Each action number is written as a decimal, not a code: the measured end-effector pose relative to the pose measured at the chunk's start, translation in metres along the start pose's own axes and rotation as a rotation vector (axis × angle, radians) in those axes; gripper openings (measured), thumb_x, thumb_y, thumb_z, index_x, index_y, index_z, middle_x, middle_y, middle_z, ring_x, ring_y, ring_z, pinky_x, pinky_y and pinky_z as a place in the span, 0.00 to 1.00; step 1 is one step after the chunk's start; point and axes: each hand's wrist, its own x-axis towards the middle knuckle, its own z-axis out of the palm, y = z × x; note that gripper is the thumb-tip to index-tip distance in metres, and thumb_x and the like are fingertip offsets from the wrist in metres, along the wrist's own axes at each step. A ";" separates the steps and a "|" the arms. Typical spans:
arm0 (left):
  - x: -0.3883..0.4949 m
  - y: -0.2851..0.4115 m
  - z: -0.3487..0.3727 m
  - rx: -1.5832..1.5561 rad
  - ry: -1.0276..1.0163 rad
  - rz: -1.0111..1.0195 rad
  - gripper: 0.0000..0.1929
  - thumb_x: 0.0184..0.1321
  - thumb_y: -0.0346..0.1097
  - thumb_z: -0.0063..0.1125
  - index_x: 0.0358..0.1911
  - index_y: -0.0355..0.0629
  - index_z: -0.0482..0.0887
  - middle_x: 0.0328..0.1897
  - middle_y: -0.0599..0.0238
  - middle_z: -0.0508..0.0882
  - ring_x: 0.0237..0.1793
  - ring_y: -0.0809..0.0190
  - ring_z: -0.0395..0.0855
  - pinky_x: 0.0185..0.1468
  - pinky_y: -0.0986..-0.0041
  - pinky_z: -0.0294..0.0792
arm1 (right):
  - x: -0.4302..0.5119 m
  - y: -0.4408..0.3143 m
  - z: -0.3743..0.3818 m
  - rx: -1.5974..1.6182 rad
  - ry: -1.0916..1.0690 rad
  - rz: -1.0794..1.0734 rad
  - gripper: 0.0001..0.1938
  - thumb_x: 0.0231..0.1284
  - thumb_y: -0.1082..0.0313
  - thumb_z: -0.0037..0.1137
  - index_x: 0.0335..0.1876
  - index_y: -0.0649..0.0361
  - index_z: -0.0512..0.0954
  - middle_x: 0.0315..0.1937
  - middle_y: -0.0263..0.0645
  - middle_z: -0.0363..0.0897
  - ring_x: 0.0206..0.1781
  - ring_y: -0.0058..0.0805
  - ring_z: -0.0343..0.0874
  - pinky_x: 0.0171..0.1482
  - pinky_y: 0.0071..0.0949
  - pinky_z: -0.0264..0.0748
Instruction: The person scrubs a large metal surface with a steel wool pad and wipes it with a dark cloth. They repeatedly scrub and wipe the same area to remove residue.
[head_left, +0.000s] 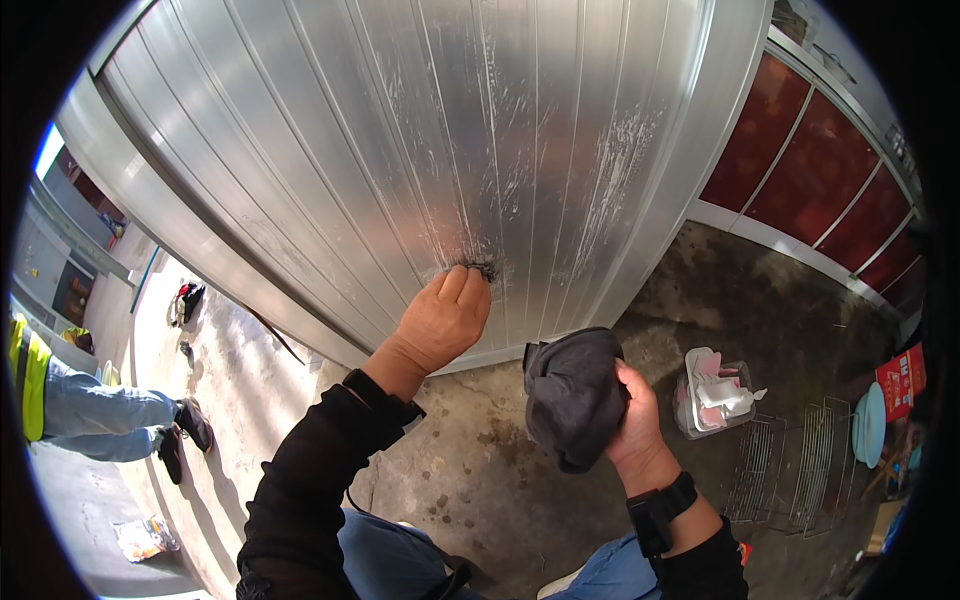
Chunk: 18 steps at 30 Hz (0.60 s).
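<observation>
A ribbed silver metal door panel (360, 172) stands before me, marked with whitish streaks and smears. My left hand (448, 315) presses against its lower part, fingers closed around a dark wire-like scouring pad (481, 268) that mostly hides under the fingertips. Over the concrete floor, just right of the panel's bottom edge, my right hand (639, 420) grips a bunched dark grey cloth item (574, 397). Its thumb lies along the cloth's right side; the other fingers are largely hidden.
To the right, a clear plastic container (694, 420) with tissues, wire racks (817, 465) and a light blue basin (868, 426) stand near dark red panels (817, 176). At left, a person in jeans (112, 409) and a yellow vest stands near a plastic bag (144, 538).
</observation>
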 end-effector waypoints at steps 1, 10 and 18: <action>0.000 0.001 0.002 -0.038 -0.047 -0.022 0.16 0.43 0.27 0.59 0.39 0.31 0.82 0.41 0.56 0.78 0.44 0.56 0.78 0.45 0.70 0.75 | 0.000 0.000 0.000 0.000 0.005 0.005 0.21 0.69 0.58 0.42 0.57 0.65 0.75 0.55 0.44 0.80 0.57 0.39 0.79 0.64 0.38 0.73; 0.015 0.005 0.020 -0.034 0.144 -0.064 0.10 0.42 0.29 0.58 0.31 0.35 0.81 0.34 0.61 0.74 0.37 0.58 0.74 0.38 0.72 0.73 | 0.001 -0.001 -0.001 0.021 -0.008 0.046 0.21 0.69 0.57 0.42 0.58 0.65 0.74 0.56 0.45 0.80 0.58 0.39 0.79 0.64 0.39 0.73; 0.012 0.004 0.020 -0.098 0.071 -0.157 0.13 0.46 0.28 0.58 0.38 0.34 0.82 0.36 0.60 0.74 0.39 0.57 0.76 0.42 0.71 0.75 | 0.000 -0.004 -0.006 0.037 -0.013 0.012 0.21 0.70 0.58 0.41 0.58 0.65 0.74 0.55 0.44 0.80 0.57 0.39 0.79 0.64 0.37 0.72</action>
